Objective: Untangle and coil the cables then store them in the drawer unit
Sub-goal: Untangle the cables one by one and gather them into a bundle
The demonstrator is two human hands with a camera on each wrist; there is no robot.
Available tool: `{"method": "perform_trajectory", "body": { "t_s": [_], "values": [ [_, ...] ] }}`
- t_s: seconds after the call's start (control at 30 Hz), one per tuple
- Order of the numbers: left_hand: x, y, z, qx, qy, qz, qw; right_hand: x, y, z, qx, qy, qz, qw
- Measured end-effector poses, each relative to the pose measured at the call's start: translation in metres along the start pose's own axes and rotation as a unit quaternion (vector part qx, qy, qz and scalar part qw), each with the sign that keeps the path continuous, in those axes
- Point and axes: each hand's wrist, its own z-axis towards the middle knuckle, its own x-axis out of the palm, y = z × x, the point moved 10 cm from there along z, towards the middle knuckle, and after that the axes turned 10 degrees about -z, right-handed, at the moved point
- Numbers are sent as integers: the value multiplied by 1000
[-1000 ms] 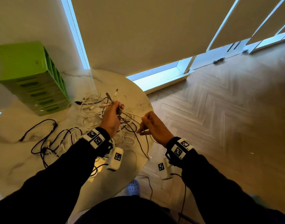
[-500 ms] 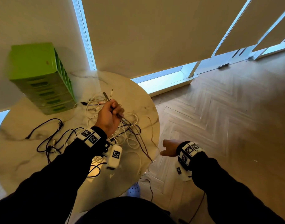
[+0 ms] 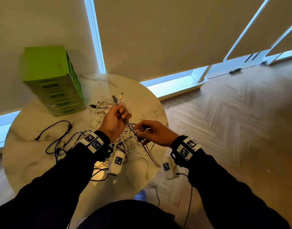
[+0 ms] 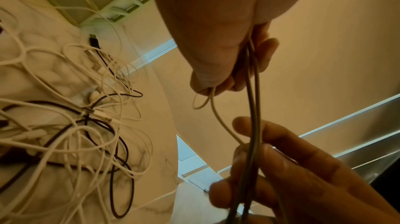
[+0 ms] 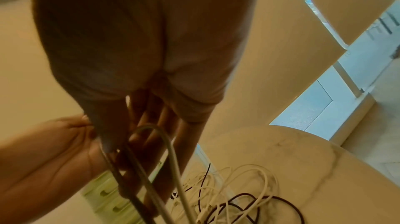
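So the step here looks like folding 1 cable into even lengths while it hangs off the table. The left hand (image 3: 115, 121) is clenched around a thin grey braided cable (image 3: 130, 126), with 2 plug ends (image 3: 117, 97) poking out of the top of the fist toward 12 o'clock in the head view. The right hand (image 3: 154, 132) pinches the same strands lower down, at about 4 o'clock from the left fist, fingertips curled onto them.

To do it well, I'd keep the left grip fixed as the anchor and let the right hand slide down the strands, not yank. There's a thin white cable (image 4: 213, 106) caught in the left fist too, making a little loop under it in the left wrist view, and I'd shake that free before making another fold, or it gets wound into the coil.

Orientation: the grey cable's long axis runs from the plugs at 11 o'clock down to 5 o'clock, pretty taut between the 2 hands, then it droops past the edge of the round white marble table (image 3: 32, 156). The plugs point up and away from the person.

The held cable is above the tangled pile of white and black cables (image 3: 102, 113) still on the table. The tall green plastic drawer unit (image 3: 51, 80) stands at 10 o'clock from the hands, its drawers shut as far as I can tell.
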Motion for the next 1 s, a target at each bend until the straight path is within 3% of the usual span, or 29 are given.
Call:
{"method": "perform_trajectory", "body": {
  "t_s": [0.23,0.4,0.53,0.63,0.73,0.8,0.87,1.0],
  "values": [
    [-29,-11,5,37,-52,0,998,-26,-5,-2,11,-123,87,989],
    [-13,-4,-3,33,-19,101,994,-61,-12,-9,27,-212,-60,975],
    [2,8,-1,40,10,172,984,-87,-7,-19,-2,-268,-204,941],
    [6,17,3,40,8,196,980,-107,1,-35,-31,-319,-231,919],
    [10,30,5,20,12,155,988,-129,1,-53,-32,-358,-243,901],
    [14,36,3,2,17,109,994,-140,-17,-55,7,-334,-281,900],
    [19,40,1,-8,19,82,996,-145,-57,-56,112,-244,-358,894],
    [24,44,1,-27,30,48,998,-133,-148,-88,322,-8,-522,789]
  ]
}}
